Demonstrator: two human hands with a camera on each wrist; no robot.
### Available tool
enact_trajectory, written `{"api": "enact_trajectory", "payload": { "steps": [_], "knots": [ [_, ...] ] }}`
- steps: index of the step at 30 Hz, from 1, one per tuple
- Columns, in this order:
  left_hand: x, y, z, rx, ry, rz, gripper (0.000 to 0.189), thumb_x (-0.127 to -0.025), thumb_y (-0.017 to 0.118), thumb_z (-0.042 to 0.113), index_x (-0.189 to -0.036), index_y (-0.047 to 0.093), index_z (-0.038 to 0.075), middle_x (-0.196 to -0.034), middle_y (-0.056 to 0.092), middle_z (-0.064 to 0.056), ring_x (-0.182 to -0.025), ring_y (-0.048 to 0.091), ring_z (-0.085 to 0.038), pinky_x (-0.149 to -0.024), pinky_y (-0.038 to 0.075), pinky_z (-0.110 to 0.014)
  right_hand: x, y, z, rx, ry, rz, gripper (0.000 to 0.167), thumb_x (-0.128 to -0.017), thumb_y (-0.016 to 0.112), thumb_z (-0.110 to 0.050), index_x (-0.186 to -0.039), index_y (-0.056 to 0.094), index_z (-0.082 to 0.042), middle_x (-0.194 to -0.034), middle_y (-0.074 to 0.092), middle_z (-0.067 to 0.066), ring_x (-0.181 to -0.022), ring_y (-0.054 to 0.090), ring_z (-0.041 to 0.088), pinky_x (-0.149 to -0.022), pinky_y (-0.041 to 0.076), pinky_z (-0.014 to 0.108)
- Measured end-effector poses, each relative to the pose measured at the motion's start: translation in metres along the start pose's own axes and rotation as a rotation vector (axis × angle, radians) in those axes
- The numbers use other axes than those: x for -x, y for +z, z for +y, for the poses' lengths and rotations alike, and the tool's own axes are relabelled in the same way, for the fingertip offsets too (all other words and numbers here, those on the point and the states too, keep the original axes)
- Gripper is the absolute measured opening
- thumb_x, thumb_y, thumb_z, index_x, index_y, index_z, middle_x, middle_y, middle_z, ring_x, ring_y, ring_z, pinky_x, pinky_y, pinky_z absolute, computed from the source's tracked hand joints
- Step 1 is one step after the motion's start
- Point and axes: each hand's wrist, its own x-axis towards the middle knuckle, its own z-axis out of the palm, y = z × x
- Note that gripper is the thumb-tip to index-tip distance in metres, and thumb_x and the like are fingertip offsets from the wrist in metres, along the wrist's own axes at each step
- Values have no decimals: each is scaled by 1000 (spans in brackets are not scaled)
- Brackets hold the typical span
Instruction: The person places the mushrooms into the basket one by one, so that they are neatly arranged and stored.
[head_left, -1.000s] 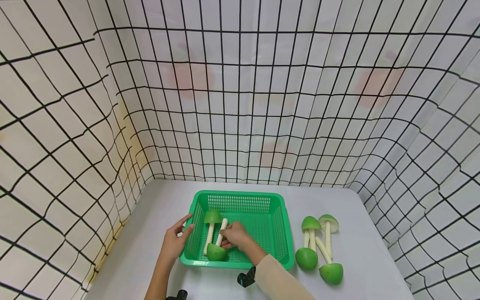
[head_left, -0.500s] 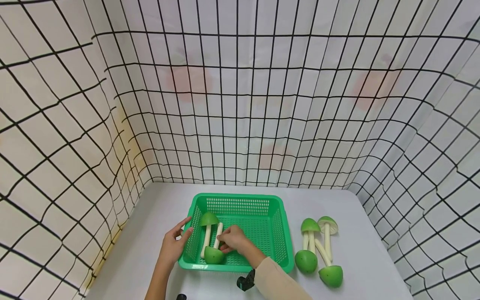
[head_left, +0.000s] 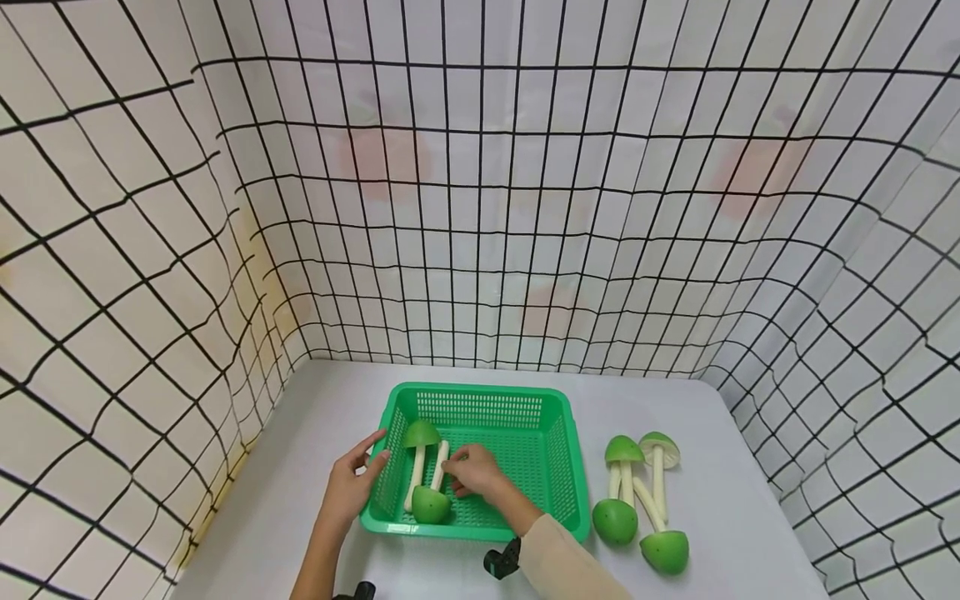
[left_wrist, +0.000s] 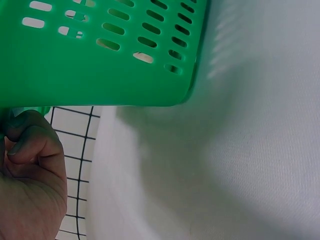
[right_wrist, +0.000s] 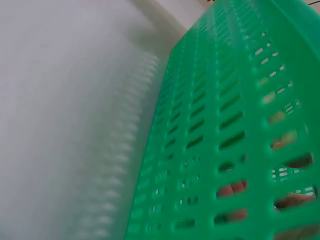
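A green plastic basket (head_left: 487,533) stands on the white tabletop. Inside, toward its left side, lie two toy mushrooms with green caps and pale stems: one mushroom (head_left: 421,435) has its cap at the back, the other mushroom (head_left: 431,505) has its cap at the front. My right hand (head_left: 478,473) reaches over the front rim, thumb and fingertips at the stem of the front-capped mushroom. The basket wall hides most of that hand in the right wrist view. My left hand (head_left: 352,485) touches the basket's left rim with thumb and index finger, its other fingers bent in the left wrist view.
Right of the basket, several more green-capped mushrooms (head_left: 615,522) lie in a loose group on the tabletop (head_left: 720,467). Black wire mesh (head_left: 480,208) over pale sheeting rises at the back and both sides.
The front-capped mushroom has shifted slightly left, closer to the other one. My right hand has since drawn back a little to the right along its stem. The left hand stays at the rim.
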Motion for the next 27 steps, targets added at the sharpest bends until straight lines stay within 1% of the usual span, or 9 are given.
{"api": "enact_trajectory", "payload": {
  "steps": [5,7,12,16,19,21,22,25,27],
  "knots": [
    [2,-1,0,6,-2,-15,46,-99,70,32,-144,62,23,-84,55,-7,-80,49,-20,-62,44,-28,3,-8,3,10,-18,13,28,-98,69,-17,-118,64,2,-93,70,22,-78,71,30,-66,61,39],
    [2,-1,1,0,-4,-16,46,-99,70,32,-144,62,22,-84,54,-7,-80,49,-20,-61,44,-28,5,-13,3,13,-35,6,29,-98,69,-17,-119,64,3,-94,70,23,-80,72,32,-67,61,40],
    [0,-2,3,-19,11,-6,47,-100,69,34,-144,62,22,-85,55,-8,-83,49,-22,-62,44,-28,5,-28,4,46,-133,11,31,-98,68,-15,-121,64,6,-92,69,28,-78,69,42,-68,59,47],
    [-1,-2,3,-34,7,-7,47,-100,69,33,-145,61,22,-86,56,-9,-84,50,-22,-63,45,-29,6,-42,6,86,-192,34,34,-98,69,-18,-122,64,5,-92,70,24,-78,69,41,-67,56,46],
    [-1,-2,2,-40,-6,-18,46,-101,68,31,-145,61,23,-87,56,-9,-85,50,-22,-63,46,-29,11,-55,7,110,-235,55,33,-99,69,-18,-122,65,5,-96,70,18,-80,69,42,-63,54,41],
    [-1,-1,2,-42,-11,-26,47,-101,68,31,-146,60,23,-88,56,-9,-85,50,-21,-64,45,-29,15,-65,6,112,-273,69,29,-99,68,-16,-119,66,4,-97,69,16,-81,69,45,-64,55,44],
    [-1,-2,2,-41,-14,-30,46,-101,68,31,-146,60,24,-88,56,-8,-85,50,-21,-64,45,-28,18,-70,5,115,-286,81,27,-99,68,-15,-119,67,3,-97,69,15,-81,69,45,-64,55,42],
    [-1,-1,2,-38,-12,-36,48,-101,68,33,-146,59,24,-88,56,-8,-84,50,-20,-63,46,-28,27,-86,4,117,-323,98,23,-99,67,-14,-117,68,0,-98,68,13,-81,71,36,-69,58,46],
    [0,1,2,-38,-11,-38,49,-100,68,36,-147,59,23,-88,56,-8,-84,50,-20,-63,46,-28,33,-97,3,123,-326,111,23,-99,68,-16,-118,69,-2,-98,68,12,-81,71,29,-71,59,43]
  ]
}}
